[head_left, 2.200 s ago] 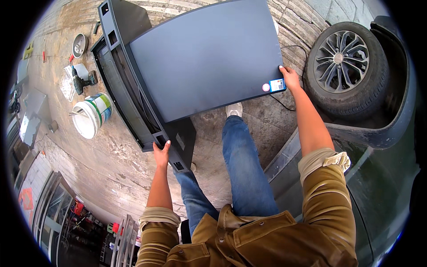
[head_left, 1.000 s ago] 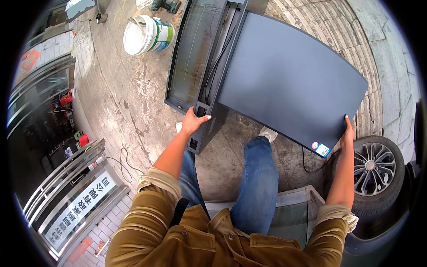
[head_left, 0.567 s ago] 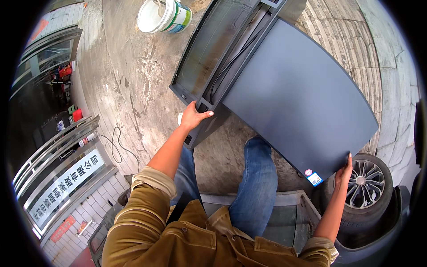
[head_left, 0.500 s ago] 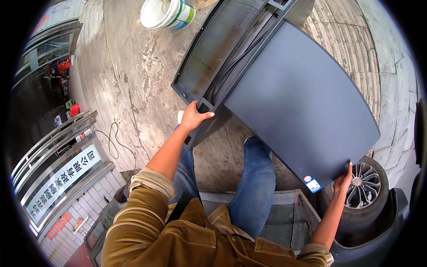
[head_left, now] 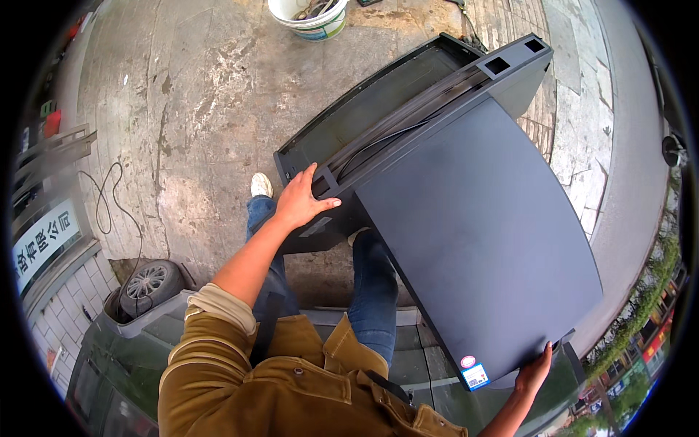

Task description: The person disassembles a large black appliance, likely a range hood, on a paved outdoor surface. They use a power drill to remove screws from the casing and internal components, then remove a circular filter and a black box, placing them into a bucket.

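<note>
A large dark-grey appliance housing takes up the middle and right of the view. Its broad smooth panel [head_left: 480,233] has a curved outer edge. Along its far-left side runs an open frame [head_left: 393,109] with a recessed dark pane and black cable [head_left: 364,149]. My left hand [head_left: 302,200] grips the near end of that frame, thumb laid over the top. With my right hand [head_left: 535,371] I hold the panel's near right edge, my fingers partly hidden beneath it. A sticker [head_left: 475,375] in blue and white sits near the panel's bottom corner.
Beyond the appliance stands a white bucket [head_left: 313,18] with things in it. A vehicle tyre [head_left: 151,288] rests in a grey vehicle's bed at lower left. A loose cable [head_left: 116,197] lies on the ground, near a shop sign [head_left: 47,233]. A road [head_left: 641,131] borders the right.
The view has turned and shifted, bringing the appliance's far end with two square openings into sight. The appliance now reaches further toward me at lower right. Both hands keep their grip.
</note>
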{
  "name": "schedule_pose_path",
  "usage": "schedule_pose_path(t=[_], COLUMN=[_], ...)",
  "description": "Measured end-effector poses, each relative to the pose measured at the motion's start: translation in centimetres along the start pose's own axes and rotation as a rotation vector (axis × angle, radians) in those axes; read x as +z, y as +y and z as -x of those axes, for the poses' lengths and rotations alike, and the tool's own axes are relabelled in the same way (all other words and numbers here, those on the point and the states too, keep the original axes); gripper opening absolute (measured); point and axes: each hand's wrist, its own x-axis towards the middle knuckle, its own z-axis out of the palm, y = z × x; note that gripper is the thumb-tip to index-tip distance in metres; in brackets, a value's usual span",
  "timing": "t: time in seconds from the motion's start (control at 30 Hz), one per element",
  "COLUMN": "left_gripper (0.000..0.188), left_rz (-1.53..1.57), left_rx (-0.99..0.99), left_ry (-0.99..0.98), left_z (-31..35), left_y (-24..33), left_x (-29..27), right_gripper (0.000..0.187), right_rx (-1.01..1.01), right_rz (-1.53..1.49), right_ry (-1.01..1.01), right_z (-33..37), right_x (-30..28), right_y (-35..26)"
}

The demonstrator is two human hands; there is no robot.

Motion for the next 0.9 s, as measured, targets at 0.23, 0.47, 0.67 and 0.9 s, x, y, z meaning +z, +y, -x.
schedule_pose_path(t=[0.23, 0.47, 0.67, 0.9], left_gripper=[0.092, 0.101, 0.095, 0.095], left_rz=[0.07, 0.163, 0.206, 0.177], left_rx=[0.082, 0.031, 0.04, 0.021], left_ry=[0.082, -0.07, -0.16, -0.2], left_z=[-3.9, -9.2, -13.6, -16.3], left_y=[-4.1, -7.9, -10.8, -13.7], left_x=[-8.6, -16.9, -22.1, -25.2], right_gripper=[0.046, 0.032, 0.028, 0.03], right_rx=[-0.233, -0.636, -1.044, -0.752], right_rz=[0.125, 0.573, 0.816, 0.683], right_ry=[0.017, 0.19, 0.271, 0.276], right_z=[10.5, 17.3, 19.0, 26.4], right_x=[10.6, 21.8, 29.2, 42.4], right_y=[-8.5, -14.1, -17.2, -20.0])
